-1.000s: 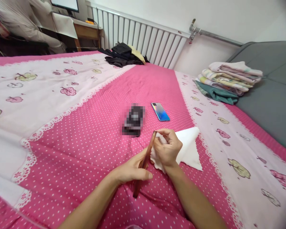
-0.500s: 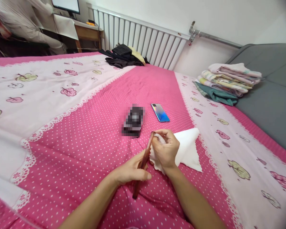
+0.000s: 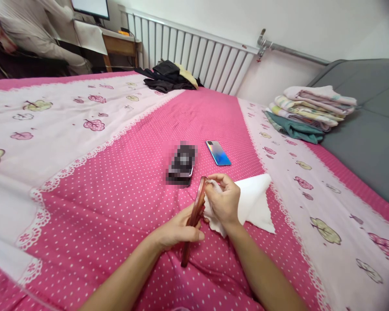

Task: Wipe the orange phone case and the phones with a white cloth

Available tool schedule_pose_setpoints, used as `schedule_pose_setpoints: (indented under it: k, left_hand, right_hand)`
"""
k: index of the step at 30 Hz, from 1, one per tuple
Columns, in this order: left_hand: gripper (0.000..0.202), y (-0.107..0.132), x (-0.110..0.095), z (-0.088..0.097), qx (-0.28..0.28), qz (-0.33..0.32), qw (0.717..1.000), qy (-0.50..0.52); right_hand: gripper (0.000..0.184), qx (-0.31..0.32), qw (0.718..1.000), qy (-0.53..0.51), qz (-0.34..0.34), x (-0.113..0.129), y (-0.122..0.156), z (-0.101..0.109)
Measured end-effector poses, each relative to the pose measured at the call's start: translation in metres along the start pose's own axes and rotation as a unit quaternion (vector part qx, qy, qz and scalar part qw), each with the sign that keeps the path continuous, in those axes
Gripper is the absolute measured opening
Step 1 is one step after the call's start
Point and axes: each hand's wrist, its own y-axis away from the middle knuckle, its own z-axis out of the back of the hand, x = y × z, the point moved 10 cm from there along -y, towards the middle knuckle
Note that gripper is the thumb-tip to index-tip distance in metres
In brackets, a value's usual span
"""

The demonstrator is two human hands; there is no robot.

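Observation:
A long, thin, glossy reddish-brown object [image 3: 199,198] is tilted upright and seen nearly edge-on, so its kind does not show. My left hand [image 3: 178,229] is closed around its lower middle, thumb across the near side. A white cloth [image 3: 254,201] with a zigzag edge hangs from my right hand [image 3: 225,198], which pinches part of it against the upper end of the brown object. The fingertips of my right hand are partly hidden by the cloth. Beyond my hands lie a blue-silver phone [image 3: 218,153] and a dark pixelated item [image 3: 182,164].
The bed has a pink dotted sheet [image 3: 132,172]. Dark clothes [image 3: 167,75] lie at its far edge by a white radiator [image 3: 194,47]. Folded fabrics [image 3: 311,110] are stacked at right against a grey headboard [image 3: 369,129]. A person [image 3: 32,34] sits at a desk [image 3: 119,42], far left.
The upper end of the brown object has tipped slightly to the left. My right hand and the pinched cloth have shifted a little left with it.

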Motion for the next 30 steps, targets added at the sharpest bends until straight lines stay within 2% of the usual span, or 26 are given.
schedule_pose_setpoints:
  k: [12, 16, 19, 23, 30]
  left_hand:
    - [0.026, 0.000, 0.001, 0.005, -0.017, 0.003, 1.000, 0.005]
    - [0.036, -0.001, 0.007, 0.010, -0.024, -0.001, 1.000, 0.007]
    - [0.042, -0.001, 0.008, 0.016, -0.034, -0.027, 0.999, 0.023]
    - [0.045, -0.001, 0.006, 0.016, -0.033, -0.048, 0.998, 0.037]
    - [0.064, 0.000, -0.002, 0.014, -0.042, -0.065, 0.996, 0.042]
  right_hand:
    - [0.011, 0.019, 0.999, -0.039, -0.028, -0.009, -0.004, -0.003]
    - [0.012, 0.028, 0.997, -0.063, -0.037, -0.015, -0.005, -0.006]
    - [0.014, 0.034, 0.996, -0.071, -0.042, -0.018, -0.005, -0.008]
    - [0.018, 0.035, 0.997, -0.052, -0.055, -0.024, -0.005, -0.009]
    - [0.021, 0.023, 0.998, 0.002, -0.057, -0.026, -0.005, -0.006]
